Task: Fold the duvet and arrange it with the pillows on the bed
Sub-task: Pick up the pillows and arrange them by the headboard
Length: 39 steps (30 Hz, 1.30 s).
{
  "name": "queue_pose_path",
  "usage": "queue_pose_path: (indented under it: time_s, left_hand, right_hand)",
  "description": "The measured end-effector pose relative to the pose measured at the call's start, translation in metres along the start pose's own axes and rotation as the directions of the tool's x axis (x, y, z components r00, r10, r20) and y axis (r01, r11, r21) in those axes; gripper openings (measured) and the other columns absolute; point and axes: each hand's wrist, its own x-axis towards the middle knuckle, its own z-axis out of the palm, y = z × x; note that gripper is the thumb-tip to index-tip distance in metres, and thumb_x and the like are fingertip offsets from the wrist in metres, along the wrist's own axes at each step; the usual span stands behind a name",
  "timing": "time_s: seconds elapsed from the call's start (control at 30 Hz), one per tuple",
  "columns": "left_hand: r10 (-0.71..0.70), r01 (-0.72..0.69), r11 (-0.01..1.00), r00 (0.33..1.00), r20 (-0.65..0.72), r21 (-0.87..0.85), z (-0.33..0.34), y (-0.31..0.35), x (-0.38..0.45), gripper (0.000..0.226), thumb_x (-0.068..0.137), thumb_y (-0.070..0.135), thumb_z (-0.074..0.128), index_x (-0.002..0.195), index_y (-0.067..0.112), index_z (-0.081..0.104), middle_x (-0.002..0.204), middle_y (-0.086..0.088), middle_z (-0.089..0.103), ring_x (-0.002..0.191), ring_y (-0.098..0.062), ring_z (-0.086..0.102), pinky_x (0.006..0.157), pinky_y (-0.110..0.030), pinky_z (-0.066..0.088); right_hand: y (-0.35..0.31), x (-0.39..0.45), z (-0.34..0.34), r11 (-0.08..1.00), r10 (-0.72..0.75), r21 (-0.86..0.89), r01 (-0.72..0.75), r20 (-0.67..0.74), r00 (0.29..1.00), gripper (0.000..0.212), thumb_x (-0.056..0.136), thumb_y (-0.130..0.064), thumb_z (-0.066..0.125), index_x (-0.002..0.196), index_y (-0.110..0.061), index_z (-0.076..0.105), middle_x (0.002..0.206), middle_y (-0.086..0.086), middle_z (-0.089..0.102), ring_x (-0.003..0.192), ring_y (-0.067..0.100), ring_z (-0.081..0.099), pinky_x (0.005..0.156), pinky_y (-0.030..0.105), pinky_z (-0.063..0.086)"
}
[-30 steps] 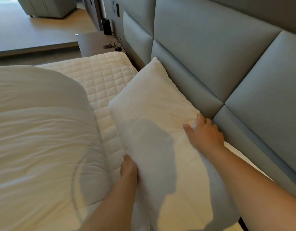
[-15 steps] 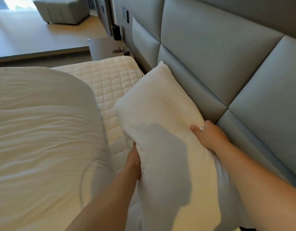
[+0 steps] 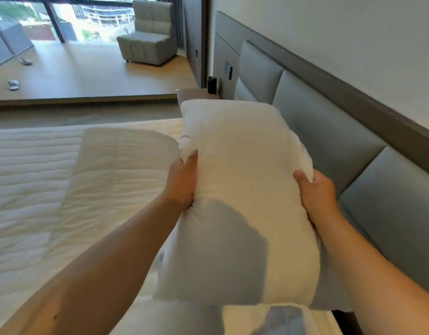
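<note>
Pillow (image 3: 235, 189) held clear above the bed (image 3: 27, 189), beside the headboard (image 3: 329, 141).
Left hand (image 3: 182, 182) and right hand (image 3: 317, 197) clamp its long sides, likely for carrying; folded duvet (image 3: 112, 170) lies at nine o'clock.

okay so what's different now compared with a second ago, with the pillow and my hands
The pillow has come up off the mattress and away from the headboard; it is now held in the air. The left hand and right hand shifted to grip its two long sides. The folded duvet stayed on the bed.
</note>
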Motion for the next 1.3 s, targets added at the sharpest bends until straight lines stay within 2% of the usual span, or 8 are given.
queue_pose_path:
  time_s: [0.3, 0.4, 0.67, 0.83, 1.0, 1.1, 1.2, 1.3]
  left_hand:
    - [0.094, -0.076, 0.99, 0.986, -0.141, 0.122, -0.212, 0.076, -0.012, 0.029, 0.096, 0.048, 0.048, 0.106, 0.023, 0.06, 0.1, 0.0, 0.069, 0.092, -0.018, 0.068, 0.08, -0.036, 0.057]
    - [0.125, -0.08, 0.978, 0.966, -0.229, 0.193, -0.297, 0.08, -0.015, 0.029, 0.096, 0.047, 0.049, 0.108, 0.022, 0.057, 0.102, 0.001, 0.067, 0.095, -0.019, 0.066, 0.082, -0.036, 0.056]
    - [0.144, -0.035, 0.959, 0.913, -0.38, 0.281, -0.52, 0.048, -0.01, 0.029, 0.095, 0.043, 0.052, 0.115, 0.022, 0.057, 0.104, 0.003, 0.066, 0.093, -0.017, 0.065, 0.081, -0.036, 0.055]
    - [0.174, 0.022, 0.923, 0.866, -0.468, 0.384, -0.632, 0.001, 0.003, 0.028, 0.095, 0.038, 0.054, 0.114, 0.019, 0.062, 0.106, -0.002, 0.066, 0.098, -0.025, 0.064, 0.082, -0.036, 0.05]
    - [0.174, 0.121, 0.885, 0.811, -0.559, 0.45, -0.704, -0.071, 0.009, 0.033, 0.099, 0.031, 0.052, 0.12, 0.007, 0.059, 0.11, -0.004, 0.059, 0.108, -0.027, 0.058, 0.083, -0.034, 0.041]
    - [0.003, 0.322, 0.82, 0.824, -0.566, 0.474, -0.735, -0.136, 0.012, 0.048, 0.101, 0.034, 0.048, 0.139, 0.006, 0.044, 0.14, -0.015, 0.051, 0.127, -0.033, 0.049, 0.098, -0.041, 0.038]
    - [-0.267, 0.596, 0.572, 0.785, -0.559, 0.564, -0.752, -0.207, 0.007, 0.076, 0.098, 0.057, 0.037, 0.156, 0.019, 0.007, 0.161, -0.018, 0.019, 0.144, -0.039, 0.025, 0.116, -0.052, 0.022]
    - [-0.355, 0.604, 0.373, 0.794, -0.494, 0.704, -0.736, -0.25, -0.006, 0.075, 0.095, 0.067, 0.021, 0.156, 0.031, -0.005, 0.165, -0.005, -0.004, 0.15, -0.032, 0.006, 0.117, -0.058, 0.006]
  right_hand:
    - [-0.109, -0.115, 0.141, 0.95, -0.044, 0.312, -0.002, 0.138, 0.989, 0.023, 0.093, -0.034, 0.054, 0.111, -0.025, 0.065, 0.1, -0.006, 0.069, 0.092, 0.013, 0.064, 0.08, 0.031, 0.051]
    - [-0.138, -0.163, 0.205, 0.941, -0.062, 0.339, -0.008, 0.196, 0.979, 0.015, 0.093, -0.035, 0.053, 0.102, -0.028, 0.064, 0.096, -0.007, 0.068, 0.09, 0.013, 0.064, 0.08, 0.031, 0.053]
    - [-0.188, -0.288, 0.391, 0.928, -0.075, 0.369, -0.055, 0.329, 0.941, 0.015, 0.095, -0.026, 0.053, 0.087, -0.022, 0.065, 0.083, -0.002, 0.069, 0.078, 0.015, 0.065, 0.07, 0.032, 0.054]
    - [-0.194, -0.345, 0.499, 0.941, -0.062, 0.33, -0.072, 0.38, 0.923, 0.012, 0.094, -0.026, 0.054, 0.089, -0.024, 0.064, 0.086, -0.004, 0.068, 0.082, 0.017, 0.065, 0.078, 0.035, 0.054]
    - [-0.158, -0.402, 0.58, 0.975, -0.044, 0.213, -0.066, 0.475, 0.879, 0.025, 0.096, -0.028, 0.051, 0.111, -0.013, 0.063, 0.106, 0.003, 0.068, 0.1, 0.02, 0.062, 0.092, 0.034, 0.049]
    - [-0.116, -0.422, 0.612, 0.997, 0.052, 0.024, -0.078, 0.547, 0.835, 0.032, 0.096, -0.03, 0.048, 0.122, -0.013, 0.057, 0.116, 0.007, 0.062, 0.11, 0.025, 0.057, 0.093, 0.031, 0.044]
    - [-0.07, -0.44, 0.632, 0.922, 0.316, -0.382, -0.064, 0.648, 0.693, 0.057, 0.089, -0.04, 0.046, 0.141, -0.018, 0.035, 0.13, 0.013, 0.052, 0.116, 0.033, 0.052, 0.095, 0.038, 0.042]
    - [-0.043, -0.45, 0.636, 0.85, 0.448, -0.523, -0.058, 0.661, 0.602, 0.073, 0.086, -0.057, 0.034, 0.148, -0.024, 0.016, 0.136, 0.013, 0.048, 0.117, 0.035, 0.05, 0.099, 0.048, 0.04]
